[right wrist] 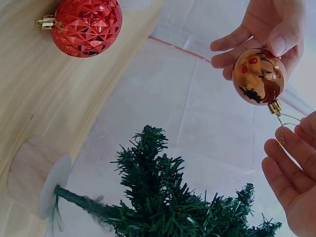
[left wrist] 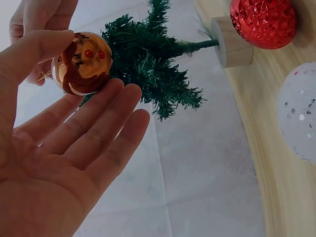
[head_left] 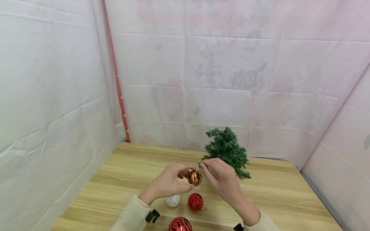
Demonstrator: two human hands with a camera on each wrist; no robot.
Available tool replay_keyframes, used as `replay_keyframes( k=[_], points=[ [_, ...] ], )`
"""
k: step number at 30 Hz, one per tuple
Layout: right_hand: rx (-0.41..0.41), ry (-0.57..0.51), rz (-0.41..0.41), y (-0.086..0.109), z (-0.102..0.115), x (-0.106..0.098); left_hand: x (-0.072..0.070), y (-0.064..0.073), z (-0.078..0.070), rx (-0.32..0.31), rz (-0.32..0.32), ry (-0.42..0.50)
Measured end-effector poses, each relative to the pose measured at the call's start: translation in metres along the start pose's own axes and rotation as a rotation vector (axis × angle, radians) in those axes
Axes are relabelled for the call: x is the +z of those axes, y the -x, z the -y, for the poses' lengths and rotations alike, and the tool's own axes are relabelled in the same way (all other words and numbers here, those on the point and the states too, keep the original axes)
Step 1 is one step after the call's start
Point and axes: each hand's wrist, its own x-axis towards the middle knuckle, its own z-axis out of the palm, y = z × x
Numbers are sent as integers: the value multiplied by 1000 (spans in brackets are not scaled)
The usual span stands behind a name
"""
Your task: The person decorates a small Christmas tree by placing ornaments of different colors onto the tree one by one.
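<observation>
A shiny copper-gold Christmas ball [head_left: 195, 178] hangs between both hands above the table. My left hand [head_left: 172, 181] holds it between thumb and fingers; in the left wrist view the other fingers [left wrist: 106, 131] stretch out below the ball [left wrist: 84, 66]. My right hand [head_left: 224, 179] pinches the thin gold string [right wrist: 282, 129] tied to the ball's gold cap [right wrist: 274, 106]. Just behind the hands stands a small green artificial Christmas tree [head_left: 226, 149], its round wooden base [left wrist: 234, 42] showing in the wrist views.
On the wooden table [head_left: 121, 186], a red faceted ball [head_left: 195, 201] and a white speckled ball [head_left: 173, 200] lie below the hands. A larger red ball with gold swirls [head_left: 180, 224] is at the near edge of view. Pale cloth walls [head_left: 185, 106] enclose the table.
</observation>
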Motion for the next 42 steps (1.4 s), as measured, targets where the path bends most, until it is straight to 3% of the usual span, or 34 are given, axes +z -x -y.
replay_keyframes(
  k=[19,29,37,42],
  points=[
    [-9,6,2,0,1,1,2,-1,1,-18,41,-51],
    [-2,-11,2,3,1,1,3,-6,-4,26,27,-56],
    [-9,0,-1,3,1,0,2,-12,-12,39,-45,-78],
    [-8,-3,2,2,1,0,2,-18,-14,129,-143,-79]
  ],
)
